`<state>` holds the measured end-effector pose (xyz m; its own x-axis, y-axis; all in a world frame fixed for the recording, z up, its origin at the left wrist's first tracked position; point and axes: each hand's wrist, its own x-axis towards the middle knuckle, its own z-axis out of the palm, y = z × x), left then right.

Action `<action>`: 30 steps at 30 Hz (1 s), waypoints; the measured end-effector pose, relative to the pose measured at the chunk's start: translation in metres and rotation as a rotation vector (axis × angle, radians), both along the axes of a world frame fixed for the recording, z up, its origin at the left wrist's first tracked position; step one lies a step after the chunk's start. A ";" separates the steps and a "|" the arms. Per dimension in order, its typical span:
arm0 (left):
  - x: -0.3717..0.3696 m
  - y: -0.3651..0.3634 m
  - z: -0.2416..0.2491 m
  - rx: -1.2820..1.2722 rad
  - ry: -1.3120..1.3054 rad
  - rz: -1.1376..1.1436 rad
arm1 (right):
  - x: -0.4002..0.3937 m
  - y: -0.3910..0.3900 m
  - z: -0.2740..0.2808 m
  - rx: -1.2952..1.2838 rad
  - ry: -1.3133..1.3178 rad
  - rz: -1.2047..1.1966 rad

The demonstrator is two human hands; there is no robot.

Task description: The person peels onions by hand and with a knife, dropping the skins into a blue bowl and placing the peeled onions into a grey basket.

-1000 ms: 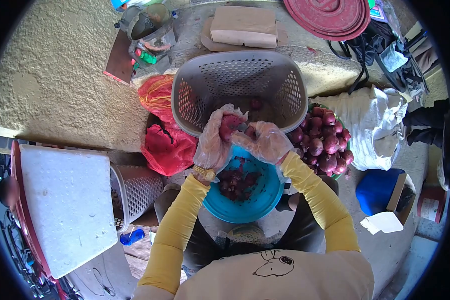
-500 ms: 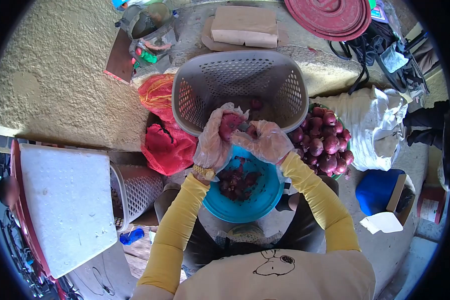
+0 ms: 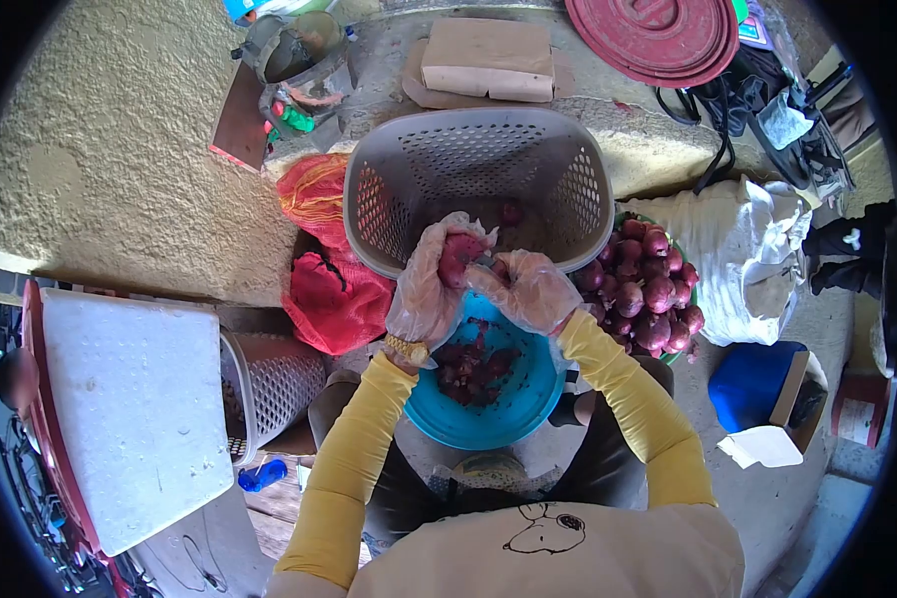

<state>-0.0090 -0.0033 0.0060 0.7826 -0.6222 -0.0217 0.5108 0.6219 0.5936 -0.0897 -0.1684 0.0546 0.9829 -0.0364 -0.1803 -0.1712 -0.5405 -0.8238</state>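
My left hand (image 3: 429, 284), in a clear plastic glove, is wrapped round a red onion (image 3: 458, 258) above the near rim of the grey perforated basket (image 3: 478, 122). Close beside it, my gloved right hand (image 3: 536, 291) is closed with its fingertips near the onion. Something small and dark shows at those fingertips, too unclear to name. Beneath both hands stands a blue basin (image 3: 488, 424) with dark red onion peelings (image 3: 468, 374) in it. One onion (image 3: 511, 212) lies inside the grey basket.
Many red onions (image 3: 658, 293) fill a green container at the right, beside a white sack (image 3: 757, 249). Red mesh bags (image 3: 339, 304) lie left of the basket. Further left are a white perforated basket (image 3: 284, 384) and a white foam box (image 3: 135, 409).
The view has shifted slightly, so the scene sits a little lower. Both hands stay together over the basin, with the onion still in my left hand.
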 end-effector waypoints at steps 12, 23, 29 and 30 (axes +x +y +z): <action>0.000 0.001 -0.004 -0.008 0.021 -0.004 | 0.001 -0.003 -0.003 -0.044 -0.040 0.113; 0.000 0.005 0.001 0.023 0.112 -0.050 | 0.001 -0.007 -0.008 -0.201 -0.288 0.025; -0.003 0.004 0.008 0.090 0.150 -0.031 | 0.000 -0.009 -0.009 -0.240 -0.250 0.023; -0.003 0.004 0.008 0.091 0.150 -0.032 | 0.000 -0.009 -0.011 -0.269 -0.276 0.024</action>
